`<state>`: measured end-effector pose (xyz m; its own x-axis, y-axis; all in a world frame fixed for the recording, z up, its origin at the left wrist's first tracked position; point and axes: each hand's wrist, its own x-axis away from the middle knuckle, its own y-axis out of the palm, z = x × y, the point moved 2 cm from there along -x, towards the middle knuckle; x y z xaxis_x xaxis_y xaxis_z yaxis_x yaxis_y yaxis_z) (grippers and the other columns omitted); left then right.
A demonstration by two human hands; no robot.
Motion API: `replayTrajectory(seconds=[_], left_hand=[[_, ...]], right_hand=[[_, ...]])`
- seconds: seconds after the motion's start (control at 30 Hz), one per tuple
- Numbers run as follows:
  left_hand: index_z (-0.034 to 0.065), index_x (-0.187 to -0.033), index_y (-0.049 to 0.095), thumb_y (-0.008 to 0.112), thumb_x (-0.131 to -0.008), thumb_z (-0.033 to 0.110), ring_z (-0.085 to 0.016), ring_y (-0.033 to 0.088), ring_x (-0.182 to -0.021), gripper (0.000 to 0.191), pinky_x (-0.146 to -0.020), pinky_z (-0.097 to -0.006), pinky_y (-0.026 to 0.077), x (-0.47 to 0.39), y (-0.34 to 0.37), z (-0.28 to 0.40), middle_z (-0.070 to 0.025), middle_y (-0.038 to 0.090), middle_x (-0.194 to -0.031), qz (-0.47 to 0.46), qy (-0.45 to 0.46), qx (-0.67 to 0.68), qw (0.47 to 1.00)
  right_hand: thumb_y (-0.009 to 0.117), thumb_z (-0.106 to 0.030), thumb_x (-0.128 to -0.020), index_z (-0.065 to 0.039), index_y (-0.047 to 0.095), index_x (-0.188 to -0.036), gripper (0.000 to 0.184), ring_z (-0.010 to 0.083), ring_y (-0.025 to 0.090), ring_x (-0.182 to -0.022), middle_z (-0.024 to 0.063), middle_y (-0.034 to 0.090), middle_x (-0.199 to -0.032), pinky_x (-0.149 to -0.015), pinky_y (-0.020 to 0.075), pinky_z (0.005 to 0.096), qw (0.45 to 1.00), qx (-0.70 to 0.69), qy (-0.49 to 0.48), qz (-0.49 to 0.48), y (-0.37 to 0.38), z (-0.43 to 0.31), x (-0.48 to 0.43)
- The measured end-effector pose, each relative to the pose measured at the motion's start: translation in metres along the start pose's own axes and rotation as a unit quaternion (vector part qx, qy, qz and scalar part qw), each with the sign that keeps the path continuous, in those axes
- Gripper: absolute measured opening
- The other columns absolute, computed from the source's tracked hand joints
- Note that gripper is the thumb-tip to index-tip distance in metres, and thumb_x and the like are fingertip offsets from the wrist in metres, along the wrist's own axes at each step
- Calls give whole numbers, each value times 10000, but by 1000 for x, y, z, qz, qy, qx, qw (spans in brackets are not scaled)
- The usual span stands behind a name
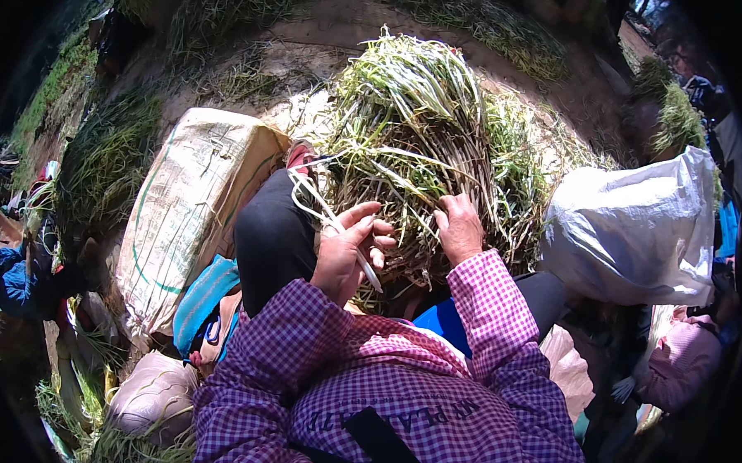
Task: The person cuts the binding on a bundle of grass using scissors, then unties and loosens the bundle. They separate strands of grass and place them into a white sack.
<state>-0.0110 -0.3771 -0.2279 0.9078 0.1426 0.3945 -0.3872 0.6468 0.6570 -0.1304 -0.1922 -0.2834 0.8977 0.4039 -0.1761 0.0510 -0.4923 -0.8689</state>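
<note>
A slender whitish stalk (370, 274) lies in my left hand (339, 255), held across the palm under the thumb. Its pale leafy end loops out towards my knee, and its narrow tip points down towards my lap. My right hand (462, 230) reaches into the near side of a large heap of long leafy plants (407, 103), possibly onions or garlic. Its thumb and forefinger close around a yellowish stalk there; the other fingers are partly hidden. Green tops crown the heap, while brown, dry-looking stems run down its near side.
A large wrapped bale (186, 205) stands left of my knee (275, 227), beside a blue-banded bag (203, 302). On the right is a white woven sack (632, 230). A pinkish bundle (156, 393) lies lower left. Another person's checked sleeve (682, 363) appears far right. More cut plants (110, 158) lie around.
</note>
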Motion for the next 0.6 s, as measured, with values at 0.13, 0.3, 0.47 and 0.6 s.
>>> replayTrajectory(seconds=[0.13, 0.3, 0.47, 0.6], left_hand=[[-26, -1178, 481, 492, -915, 61, -260, 656, -760, 277, -453, -275, 524, 5, -4, -6, -177, 622, -924, 14, -22, -7, 1000], [-43, -1197, 467, 486, -919, 65, -244, 664, -735, 298, -434, -275, 530, 4, -7, -5, -175, 624, -895, 20, -33, -9, 999], [-42, -1185, 477, 495, -918, 75, -238, 661, -710, 292, -432, -272, 523, 3, -5, -9, -151, 628, -849, 10, -37, 14, 999], [-41, -1168, 492, 508, -912, 77, -240, 661, -726, 282, -443, -270, 517, 3, -5, -10, -146, 626, -842, 1, -34, 3, 999]], right_hand=[[656, -184, -778, -63, 581, -941, 216, 294, 529, -964, 115, 526, -964, -828, 450, 399, 996, 71, 16, -54, 10, 4, -22], [549, -84, -887, -25, 532, -899, 62, 162, 575, -701, 73, 565, -854, -592, 500, 276, 908, -411, 74, 25, -48, -7, -35], [454, -161, -961, -59, 535, -949, 131, 45, 471, -483, -4, 551, -705, -397, 373, 181, 815, -543, 197, 45, -79, -18, -33], [433, -316, -973, 6, 576, -965, 353, 53, 343, -353, -42, 418, -499, -329, 266, 201, 715, -693, 89, 11, -100, -22, -32]])
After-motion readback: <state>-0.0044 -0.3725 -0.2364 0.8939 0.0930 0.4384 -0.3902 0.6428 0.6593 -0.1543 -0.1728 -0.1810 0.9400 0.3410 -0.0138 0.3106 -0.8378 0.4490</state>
